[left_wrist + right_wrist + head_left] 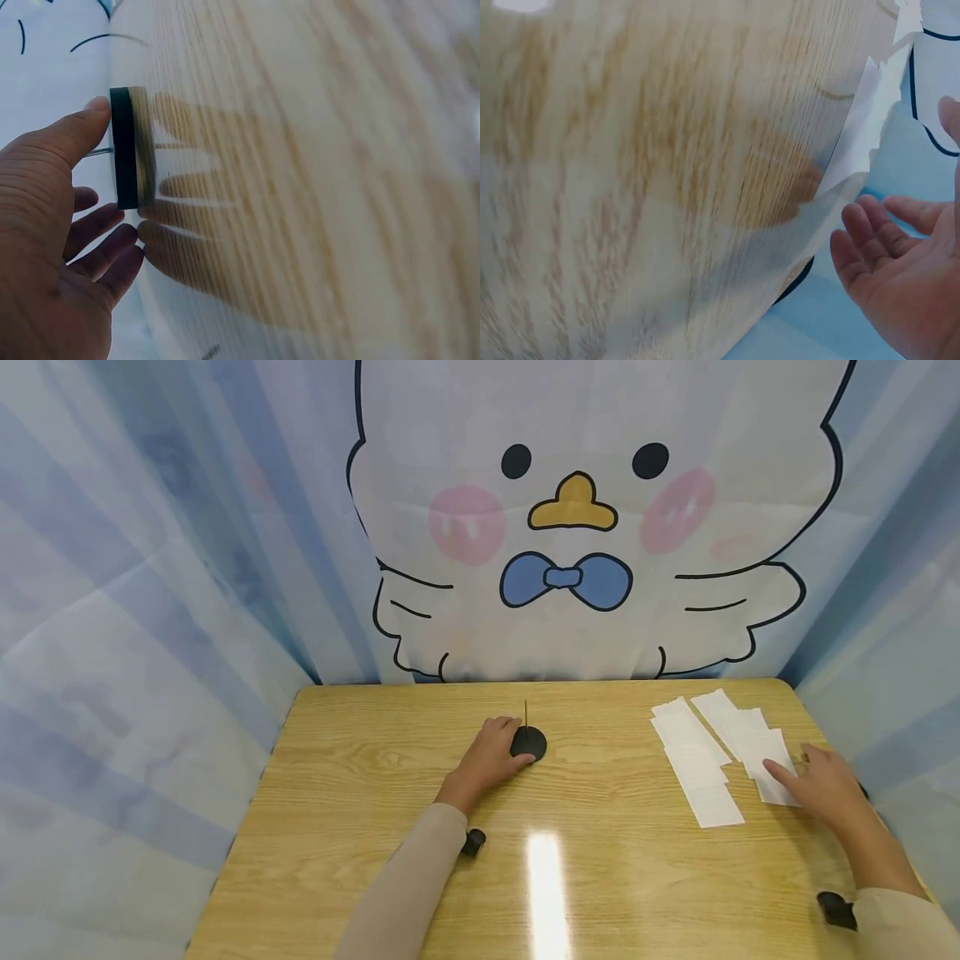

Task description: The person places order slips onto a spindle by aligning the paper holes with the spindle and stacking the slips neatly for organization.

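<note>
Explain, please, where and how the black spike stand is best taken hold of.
Take the black spike stand by opposite edges of its round base, probably coming low from the person's left: the base lies flat and its edge shows thickness. Better avoid the upright rod; it is thin and may be sharp.

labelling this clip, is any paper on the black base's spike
No, the spike on the black base stands bare and the paper slips lie apart.

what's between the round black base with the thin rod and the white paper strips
Only bare, light wood-grain tabletop lies between the round black base and the white paper strips, as the head view shows.
</note>
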Action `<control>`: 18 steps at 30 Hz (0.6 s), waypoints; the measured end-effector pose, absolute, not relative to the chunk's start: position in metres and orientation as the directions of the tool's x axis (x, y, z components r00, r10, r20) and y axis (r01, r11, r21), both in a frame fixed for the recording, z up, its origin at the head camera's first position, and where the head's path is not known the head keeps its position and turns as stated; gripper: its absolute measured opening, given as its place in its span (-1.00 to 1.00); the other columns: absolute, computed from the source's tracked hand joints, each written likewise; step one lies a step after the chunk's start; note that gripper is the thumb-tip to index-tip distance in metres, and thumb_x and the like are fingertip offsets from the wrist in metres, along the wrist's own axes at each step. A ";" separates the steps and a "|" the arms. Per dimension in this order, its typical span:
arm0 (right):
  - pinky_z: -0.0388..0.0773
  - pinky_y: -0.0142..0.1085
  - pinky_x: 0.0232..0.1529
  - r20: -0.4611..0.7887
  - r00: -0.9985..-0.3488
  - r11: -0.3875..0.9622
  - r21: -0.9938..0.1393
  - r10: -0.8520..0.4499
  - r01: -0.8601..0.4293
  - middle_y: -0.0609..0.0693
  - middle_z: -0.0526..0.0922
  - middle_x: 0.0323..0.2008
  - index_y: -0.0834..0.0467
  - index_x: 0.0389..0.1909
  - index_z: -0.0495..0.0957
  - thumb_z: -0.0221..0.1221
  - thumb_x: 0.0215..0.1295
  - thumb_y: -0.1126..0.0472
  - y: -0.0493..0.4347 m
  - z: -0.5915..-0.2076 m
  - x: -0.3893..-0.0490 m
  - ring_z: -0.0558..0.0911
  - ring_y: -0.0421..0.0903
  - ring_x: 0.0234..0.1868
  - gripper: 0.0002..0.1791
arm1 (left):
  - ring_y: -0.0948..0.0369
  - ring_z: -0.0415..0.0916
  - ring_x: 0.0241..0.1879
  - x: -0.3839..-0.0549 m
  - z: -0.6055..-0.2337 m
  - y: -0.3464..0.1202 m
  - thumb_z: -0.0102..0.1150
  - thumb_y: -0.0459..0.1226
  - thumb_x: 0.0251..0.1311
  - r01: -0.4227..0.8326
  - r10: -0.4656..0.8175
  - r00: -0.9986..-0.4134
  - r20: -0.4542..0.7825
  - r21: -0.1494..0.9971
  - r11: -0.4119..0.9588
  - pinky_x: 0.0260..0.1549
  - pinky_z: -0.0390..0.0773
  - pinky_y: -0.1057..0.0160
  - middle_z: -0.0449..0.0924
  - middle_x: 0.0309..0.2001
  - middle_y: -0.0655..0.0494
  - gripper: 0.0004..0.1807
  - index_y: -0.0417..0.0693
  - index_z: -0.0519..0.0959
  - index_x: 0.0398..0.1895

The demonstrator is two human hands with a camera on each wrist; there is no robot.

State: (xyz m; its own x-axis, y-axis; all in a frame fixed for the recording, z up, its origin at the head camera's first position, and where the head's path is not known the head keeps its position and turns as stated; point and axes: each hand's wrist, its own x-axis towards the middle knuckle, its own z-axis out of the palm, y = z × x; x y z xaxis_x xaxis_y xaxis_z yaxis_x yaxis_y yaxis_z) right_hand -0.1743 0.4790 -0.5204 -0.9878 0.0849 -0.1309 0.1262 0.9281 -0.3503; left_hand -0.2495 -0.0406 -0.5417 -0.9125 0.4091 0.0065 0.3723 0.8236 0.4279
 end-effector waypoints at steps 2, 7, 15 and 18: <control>0.18 0.53 0.13 -0.149 -0.984 0.924 -0.353 0.096 0.144 0.82 0.07 0.20 0.80 0.36 -0.03 -0.08 0.57 -0.29 0.479 -0.519 -0.173 0.10 0.73 0.23 0.10 | 0.01 0.33 0.44 -0.250 -0.542 -0.040 0.26 0.13 0.36 0.368 0.406 -0.914 0.004 0.429 0.825 0.38 0.44 0.05 0.39 0.46 -0.05 -0.18 -0.09 0.33 0.54; 0.38 0.31 -0.13 -0.146 -0.985 0.938 -0.318 0.097 0.139 0.64 0.39 -0.16 0.64 -0.06 0.38 -0.03 0.54 -0.30 0.479 -0.520 -0.171 0.35 0.56 -0.06 -0.11 | 0.01 0.36 0.40 -0.250 -0.542 -0.038 0.28 0.11 0.35 0.354 0.397 -0.918 -0.005 0.442 0.824 0.35 0.47 0.05 0.44 0.40 -0.07 -0.22 -0.11 0.40 0.49; 0.46 0.11 -0.30 -0.170 -0.980 0.952 -0.269 0.100 0.143 0.46 0.56 -0.37 0.54 -0.31 0.53 0.03 0.51 -0.28 0.487 -0.522 -0.173 0.54 0.42 -0.27 -0.18 | 0.02 0.40 0.35 -0.251 -0.542 -0.036 0.30 0.10 0.34 0.337 0.388 -0.921 -0.021 0.455 0.824 0.32 0.50 0.06 0.47 0.35 -0.05 -0.28 -0.12 0.47 0.42; 0.50 0.14 -0.31 -0.184 -0.977 0.958 -0.245 0.106 0.150 0.52 0.56 -0.34 0.56 -0.32 0.55 0.05 0.51 -0.26 0.488 -0.522 -0.173 0.56 0.43 -0.30 -0.18 | 0.04 0.41 0.33 -0.251 -0.542 -0.035 0.31 0.10 0.33 0.334 0.383 -0.923 -0.016 0.456 0.825 0.30 0.51 0.08 0.47 0.33 -0.03 -0.29 -0.11 0.49 0.40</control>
State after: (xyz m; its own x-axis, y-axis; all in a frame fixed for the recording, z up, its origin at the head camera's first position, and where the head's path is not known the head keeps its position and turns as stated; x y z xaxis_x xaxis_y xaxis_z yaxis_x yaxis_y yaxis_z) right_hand -0.1732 0.4877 -0.5225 -0.9772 0.1061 -0.1839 0.1501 0.9577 -0.2455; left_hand -0.2514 -0.0353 -0.5420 -0.9235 0.3833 -0.0164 0.3344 0.8250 0.4555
